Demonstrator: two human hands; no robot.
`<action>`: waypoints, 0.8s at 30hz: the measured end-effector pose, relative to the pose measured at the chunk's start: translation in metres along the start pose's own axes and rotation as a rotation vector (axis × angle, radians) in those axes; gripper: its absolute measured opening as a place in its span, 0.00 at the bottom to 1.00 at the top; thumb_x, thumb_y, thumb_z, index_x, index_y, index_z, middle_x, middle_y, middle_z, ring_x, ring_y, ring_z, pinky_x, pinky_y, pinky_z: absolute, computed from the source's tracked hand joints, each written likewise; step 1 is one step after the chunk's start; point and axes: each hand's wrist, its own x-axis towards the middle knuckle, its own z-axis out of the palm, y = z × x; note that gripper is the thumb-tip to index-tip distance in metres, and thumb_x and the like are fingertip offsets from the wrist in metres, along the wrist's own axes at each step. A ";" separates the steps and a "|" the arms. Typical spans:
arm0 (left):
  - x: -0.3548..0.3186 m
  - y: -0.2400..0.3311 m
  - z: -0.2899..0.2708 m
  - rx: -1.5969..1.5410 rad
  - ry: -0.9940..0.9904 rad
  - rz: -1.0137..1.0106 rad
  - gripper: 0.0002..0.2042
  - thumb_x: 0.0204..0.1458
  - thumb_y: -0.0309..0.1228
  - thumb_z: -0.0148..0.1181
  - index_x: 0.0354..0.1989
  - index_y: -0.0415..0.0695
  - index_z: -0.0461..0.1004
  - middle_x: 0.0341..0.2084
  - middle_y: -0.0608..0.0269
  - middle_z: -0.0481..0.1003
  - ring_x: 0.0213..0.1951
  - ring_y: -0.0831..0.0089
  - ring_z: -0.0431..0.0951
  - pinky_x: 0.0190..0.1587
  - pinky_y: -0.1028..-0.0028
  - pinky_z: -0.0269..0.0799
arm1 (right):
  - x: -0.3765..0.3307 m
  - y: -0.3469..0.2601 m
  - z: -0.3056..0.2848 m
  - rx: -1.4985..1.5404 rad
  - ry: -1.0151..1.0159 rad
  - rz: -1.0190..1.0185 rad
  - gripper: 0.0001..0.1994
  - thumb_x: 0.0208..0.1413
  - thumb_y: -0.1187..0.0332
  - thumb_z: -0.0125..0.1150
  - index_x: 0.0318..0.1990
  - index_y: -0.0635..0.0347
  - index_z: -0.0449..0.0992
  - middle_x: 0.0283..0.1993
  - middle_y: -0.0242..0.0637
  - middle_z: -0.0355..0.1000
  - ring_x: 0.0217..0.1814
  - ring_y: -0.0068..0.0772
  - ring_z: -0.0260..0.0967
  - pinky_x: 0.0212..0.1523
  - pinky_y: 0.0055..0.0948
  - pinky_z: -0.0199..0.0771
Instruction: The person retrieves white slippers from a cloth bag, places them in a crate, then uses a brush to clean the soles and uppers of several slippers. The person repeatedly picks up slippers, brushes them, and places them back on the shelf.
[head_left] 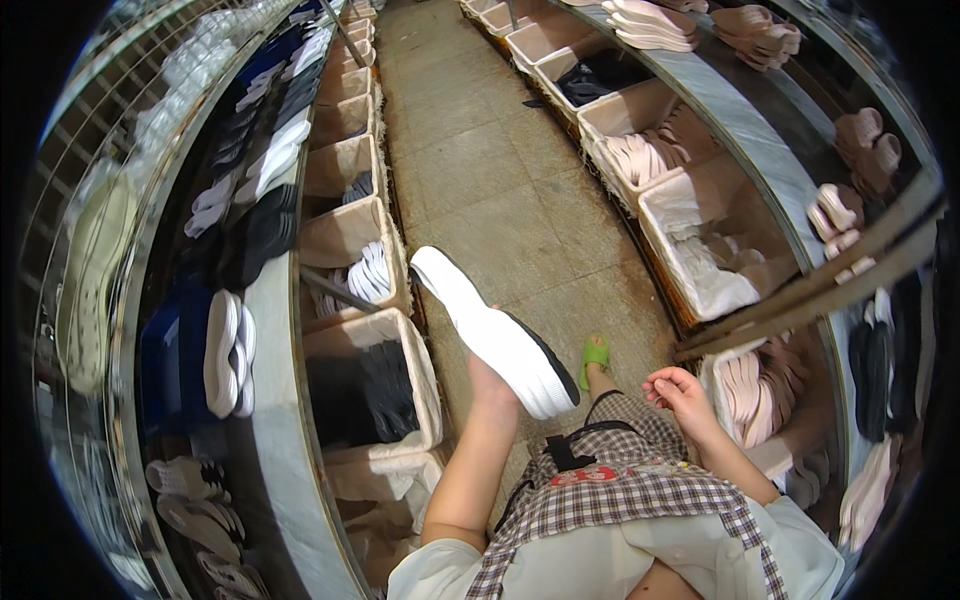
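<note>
White shoe sole (495, 340) in the grasp of the left hand (487, 385), as seen from above. The hand gripped the sole from beneath near its middle, and most of the fingers were hidden behind it. The sole was held in the air over the aisle, slanting from upper left to lower right, with a black edge (553, 361) along its right side; its lower end lay nearer the person's body. The right hand (682, 393) was released, its fingers loosely curled, and was raised apart from the sole, near a bin of pale pink soles (752, 395).

Below the hands, a checked apron (640, 497) covered the person's front, and a green slipper (595, 352) showed on one foot. To the left of the left forearm stood a cloth-lined bin (428, 385) that contained black soles (385, 395); the bin just beyond it contained white striped soles (370, 272). Farther left, a stack of white soles (222, 355) rested on a long shelf (280, 410). On the right, another lined bin (655, 225) held contents too indistinct to identify, and a second shelf (700, 90) carried further pink soles (755, 35). Between the two rows of bins ran a tiled floor (470, 170).
</note>
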 end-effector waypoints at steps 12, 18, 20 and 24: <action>0.305 0.083 0.100 0.317 0.170 0.266 0.12 0.60 0.35 0.45 0.39 0.40 0.72 0.28 0.59 0.75 0.31 0.65 0.78 0.34 0.67 0.75 | 0.355 -0.189 -0.003 -0.108 -0.139 -0.003 0.06 0.58 0.69 0.53 0.40 0.60 0.72 0.37 0.29 0.73 0.36 0.17 0.67 0.36 0.18 0.65; 0.471 0.148 0.106 0.523 0.294 0.386 0.14 0.61 0.34 0.45 0.48 0.37 0.64 0.36 0.55 0.73 0.36 0.64 0.76 0.38 0.66 0.75 | 0.535 -0.250 0.042 -0.201 -0.240 -0.080 0.08 0.57 0.68 0.54 0.42 0.61 0.72 0.36 0.30 0.73 0.38 0.19 0.68 0.37 0.20 0.67; 0.534 0.173 0.112 0.640 0.310 0.457 0.15 0.61 0.33 0.45 0.51 0.37 0.62 0.38 0.54 0.72 0.38 0.64 0.75 0.40 0.65 0.74 | 0.596 -0.272 0.062 -0.209 -0.224 -0.118 0.09 0.57 0.68 0.55 0.42 0.61 0.72 0.36 0.30 0.73 0.38 0.20 0.69 0.38 0.20 0.67; 0.651 0.225 0.141 0.669 0.281 0.352 0.17 0.61 0.30 0.44 0.56 0.36 0.57 0.42 0.50 0.71 0.40 0.59 0.76 0.41 0.59 0.76 | 0.699 -0.331 0.092 -0.317 -0.095 -0.077 0.09 0.57 0.66 0.56 0.40 0.62 0.74 0.36 0.31 0.73 0.37 0.21 0.69 0.39 0.23 0.70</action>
